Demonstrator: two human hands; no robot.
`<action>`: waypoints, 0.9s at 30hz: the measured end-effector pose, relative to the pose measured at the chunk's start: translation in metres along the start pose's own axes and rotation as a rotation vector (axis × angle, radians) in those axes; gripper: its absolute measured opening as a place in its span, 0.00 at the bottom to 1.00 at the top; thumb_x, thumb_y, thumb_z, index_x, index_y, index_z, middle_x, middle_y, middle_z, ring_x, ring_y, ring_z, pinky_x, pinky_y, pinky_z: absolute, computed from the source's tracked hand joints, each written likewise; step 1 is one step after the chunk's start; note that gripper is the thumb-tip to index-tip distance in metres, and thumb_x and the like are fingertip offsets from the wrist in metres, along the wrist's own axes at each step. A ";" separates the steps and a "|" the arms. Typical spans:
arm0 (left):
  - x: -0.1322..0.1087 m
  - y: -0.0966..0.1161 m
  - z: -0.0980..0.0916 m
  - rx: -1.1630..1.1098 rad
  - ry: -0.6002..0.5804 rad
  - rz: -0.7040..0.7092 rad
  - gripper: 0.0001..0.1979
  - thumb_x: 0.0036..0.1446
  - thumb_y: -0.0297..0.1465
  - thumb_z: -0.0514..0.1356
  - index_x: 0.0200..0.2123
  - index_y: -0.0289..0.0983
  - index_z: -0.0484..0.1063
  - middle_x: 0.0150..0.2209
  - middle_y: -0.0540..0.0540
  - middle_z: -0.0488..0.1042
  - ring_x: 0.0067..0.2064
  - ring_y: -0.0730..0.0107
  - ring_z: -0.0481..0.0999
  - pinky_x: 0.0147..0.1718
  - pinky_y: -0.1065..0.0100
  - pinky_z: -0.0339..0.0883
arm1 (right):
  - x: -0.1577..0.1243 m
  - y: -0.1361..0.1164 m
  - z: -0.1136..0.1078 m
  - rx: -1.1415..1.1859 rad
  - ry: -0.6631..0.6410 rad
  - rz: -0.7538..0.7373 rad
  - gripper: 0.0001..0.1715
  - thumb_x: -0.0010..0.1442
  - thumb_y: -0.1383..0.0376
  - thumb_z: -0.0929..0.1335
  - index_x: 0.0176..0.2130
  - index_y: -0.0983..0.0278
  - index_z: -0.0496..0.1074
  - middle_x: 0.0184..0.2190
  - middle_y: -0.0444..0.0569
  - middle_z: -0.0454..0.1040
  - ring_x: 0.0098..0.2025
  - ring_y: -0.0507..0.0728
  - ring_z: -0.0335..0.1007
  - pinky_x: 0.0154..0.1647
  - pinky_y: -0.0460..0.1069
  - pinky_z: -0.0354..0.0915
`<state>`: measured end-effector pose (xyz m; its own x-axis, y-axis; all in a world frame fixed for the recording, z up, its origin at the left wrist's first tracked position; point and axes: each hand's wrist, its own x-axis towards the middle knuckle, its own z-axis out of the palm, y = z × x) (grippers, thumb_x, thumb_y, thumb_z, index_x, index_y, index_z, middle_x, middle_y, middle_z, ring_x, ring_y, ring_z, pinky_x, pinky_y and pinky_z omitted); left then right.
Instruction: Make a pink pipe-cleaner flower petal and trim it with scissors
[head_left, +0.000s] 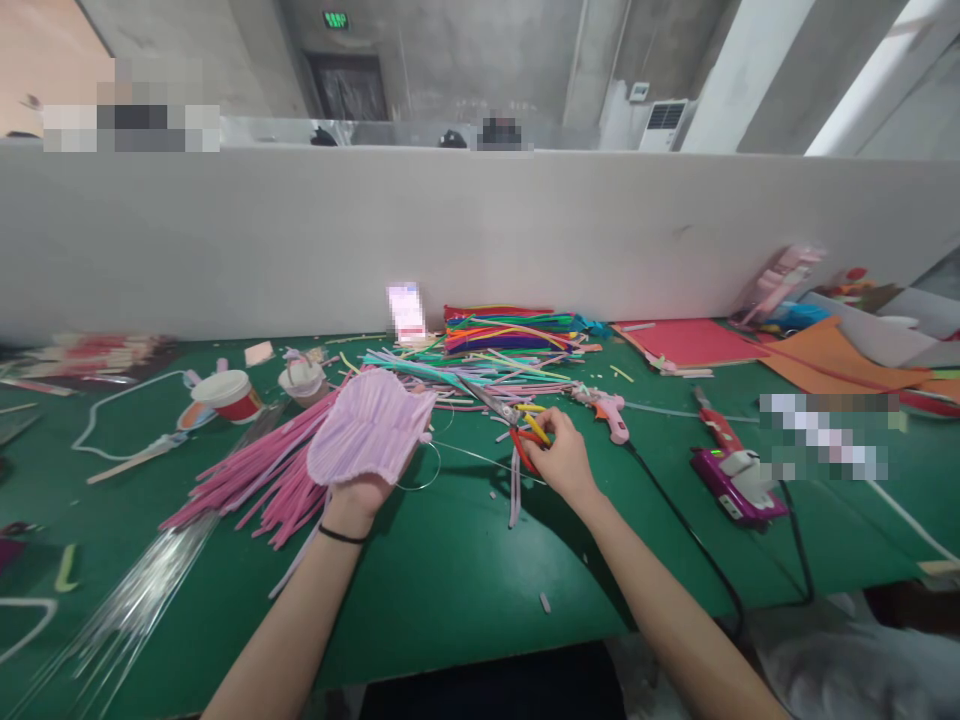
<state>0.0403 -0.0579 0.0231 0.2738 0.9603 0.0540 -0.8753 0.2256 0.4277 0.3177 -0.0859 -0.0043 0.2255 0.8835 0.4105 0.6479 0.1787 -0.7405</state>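
The left hand (358,492) grips the pink fuzzy fan (371,425) from below, just above the green bench (450,580), and the right hand (564,460) pinches the red scissors (519,428) (lying on the bench), so it seems best to hold the fan still and keep fingers off the blades, with a white wall (300,230) behind.

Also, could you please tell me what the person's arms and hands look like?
Both forearms are bare, with no sleeves in view. The left hand has a thin black band round its wrist. The right hand is ungloved, with no band or watch showing on its wrist.
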 end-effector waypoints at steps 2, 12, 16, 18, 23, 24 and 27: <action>-0.001 0.000 0.003 -0.006 -0.012 -0.037 0.25 0.66 0.39 0.42 0.65 0.50 0.57 0.65 0.46 0.60 0.68 0.56 0.52 0.62 0.45 0.51 | -0.002 0.000 0.004 0.077 -0.004 0.027 0.14 0.52 0.57 0.68 0.29 0.59 0.59 0.27 0.42 0.64 0.30 0.54 0.61 0.32 0.48 0.59; 0.000 -0.005 0.009 -0.140 -0.191 -0.049 0.27 0.65 0.38 0.40 0.67 0.46 0.53 0.68 0.42 0.52 0.68 0.52 0.49 0.63 0.41 0.42 | -0.009 -0.003 0.007 -0.387 -0.014 -0.273 0.07 0.61 0.60 0.63 0.36 0.61 0.66 0.36 0.51 0.75 0.48 0.64 0.63 0.55 0.63 0.49; 0.000 -0.007 0.008 -0.132 -0.210 -0.054 0.27 0.65 0.38 0.40 0.67 0.46 0.53 0.68 0.42 0.52 0.68 0.54 0.48 0.64 0.42 0.39 | -0.012 -0.007 0.005 -0.457 -0.017 -0.300 0.08 0.61 0.60 0.63 0.37 0.59 0.70 0.36 0.49 0.78 0.51 0.65 0.61 0.59 0.67 0.39; 0.000 -0.008 0.006 -0.133 -0.218 -0.064 0.27 0.66 0.38 0.39 0.67 0.45 0.53 0.68 0.42 0.52 0.68 0.54 0.48 0.64 0.42 0.39 | -0.013 -0.008 0.008 -0.447 -0.050 -0.285 0.10 0.63 0.60 0.62 0.37 0.60 0.71 0.36 0.49 0.79 0.49 0.64 0.63 0.59 0.66 0.41; 0.000 -0.009 0.002 -0.122 -0.233 -0.095 0.27 0.66 0.38 0.39 0.67 0.45 0.53 0.68 0.42 0.52 0.68 0.54 0.47 0.64 0.43 0.40 | -0.012 -0.004 0.017 -0.293 -0.097 -0.168 0.12 0.62 0.62 0.62 0.33 0.61 0.73 0.40 0.50 0.78 0.47 0.61 0.66 0.54 0.60 0.49; 0.001 -0.009 0.002 -0.117 -0.230 -0.094 0.27 0.66 0.38 0.38 0.67 0.45 0.53 0.68 0.42 0.51 0.69 0.54 0.47 0.64 0.43 0.40 | -0.012 -0.002 0.018 -0.262 -0.082 -0.139 0.10 0.60 0.62 0.63 0.33 0.60 0.73 0.39 0.49 0.78 0.47 0.61 0.67 0.54 0.60 0.50; 0.001 -0.008 0.004 -0.094 -0.217 -0.074 0.27 0.66 0.38 0.39 0.66 0.45 0.54 0.68 0.42 0.52 0.69 0.54 0.47 0.63 0.42 0.41 | -0.010 0.002 0.018 -0.218 -0.035 -0.100 0.06 0.54 0.62 0.67 0.33 0.59 0.73 0.38 0.48 0.78 0.49 0.62 0.66 0.56 0.63 0.47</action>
<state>0.0495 -0.0595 0.0233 0.4090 0.8850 0.2226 -0.8801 0.3181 0.3524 0.3030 -0.0866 -0.0196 0.1295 0.8811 0.4549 0.8083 0.1719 -0.5631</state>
